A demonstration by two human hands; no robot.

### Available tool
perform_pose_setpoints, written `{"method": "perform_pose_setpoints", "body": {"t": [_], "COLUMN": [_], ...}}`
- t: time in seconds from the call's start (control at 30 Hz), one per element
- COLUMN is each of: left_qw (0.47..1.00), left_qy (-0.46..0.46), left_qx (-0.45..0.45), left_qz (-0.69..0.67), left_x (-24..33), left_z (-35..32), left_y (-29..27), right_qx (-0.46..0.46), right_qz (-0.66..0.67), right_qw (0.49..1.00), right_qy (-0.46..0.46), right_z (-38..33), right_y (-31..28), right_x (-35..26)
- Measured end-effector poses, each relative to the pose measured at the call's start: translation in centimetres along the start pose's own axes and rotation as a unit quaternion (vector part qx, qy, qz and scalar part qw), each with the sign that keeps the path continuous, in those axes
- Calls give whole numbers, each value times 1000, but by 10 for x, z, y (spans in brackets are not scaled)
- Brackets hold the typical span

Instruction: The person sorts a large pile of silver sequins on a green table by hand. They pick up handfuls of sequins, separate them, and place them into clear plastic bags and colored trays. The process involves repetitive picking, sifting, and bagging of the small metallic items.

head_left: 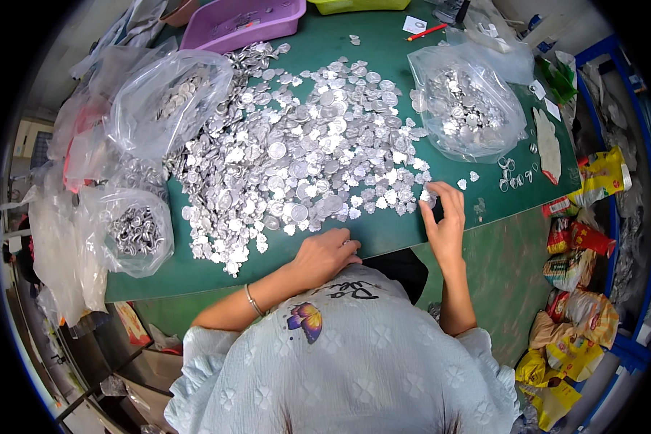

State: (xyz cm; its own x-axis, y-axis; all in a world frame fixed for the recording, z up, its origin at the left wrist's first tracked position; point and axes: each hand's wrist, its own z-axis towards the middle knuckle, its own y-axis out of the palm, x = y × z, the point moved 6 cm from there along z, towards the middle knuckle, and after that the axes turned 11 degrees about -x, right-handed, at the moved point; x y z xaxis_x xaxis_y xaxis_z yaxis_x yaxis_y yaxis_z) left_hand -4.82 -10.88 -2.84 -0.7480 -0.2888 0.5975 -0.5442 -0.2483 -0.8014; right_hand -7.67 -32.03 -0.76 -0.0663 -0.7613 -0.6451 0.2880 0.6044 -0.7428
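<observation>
A big heap of small silver metal pieces [296, 145] covers the middle of the green tabletop [383, 231]. The right hand [445, 217] reaches to the heap's right fringe, its fingertips [432, 194] pinched together on one small silver piece [427, 195] just beside the loose outliers there. The left hand [329, 254] rests loosely curled near the tabletop's near edge, just below the heap; I cannot tell whether it holds anything. Between heap and near edge runs a bare green strip. Clear bags of pieces crowd the sides: one at upper left [170, 101], one at lower left [134, 231], one at upper right [466, 108]. A purple tray [246, 22] sits at the far edge. A white glove [548, 145] lies near the right edge, beside a few small rings [513, 173].
</observation>
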Motion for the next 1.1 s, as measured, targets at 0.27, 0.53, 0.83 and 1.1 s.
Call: {"method": "perform_pose_setpoints", "body": {"t": [0.27, 0.53, 0.83, 1.1], "left_qw": [983, 972, 950, 928], "left_qy": [8, -144, -240, -328], "left_qx": [115, 175, 189, 159], "left_qz": [144, 64, 57, 80], "left_x": [-26, -34, -194, -230], "left_z": [36, 45, 90, 104], "left_y": [-21, -74, -156, -163], "right_qx": [-63, -139, -207, -178], "right_qz": [29, 169, 142, 7], "right_qw": [993, 974, 959, 970], "right_qy": [-92, -56, -135, -163], "right_z": [54, 148, 228, 251], "right_y": [16, 41, 106, 121], "right_x": [-22, -1, -39, -49]}}
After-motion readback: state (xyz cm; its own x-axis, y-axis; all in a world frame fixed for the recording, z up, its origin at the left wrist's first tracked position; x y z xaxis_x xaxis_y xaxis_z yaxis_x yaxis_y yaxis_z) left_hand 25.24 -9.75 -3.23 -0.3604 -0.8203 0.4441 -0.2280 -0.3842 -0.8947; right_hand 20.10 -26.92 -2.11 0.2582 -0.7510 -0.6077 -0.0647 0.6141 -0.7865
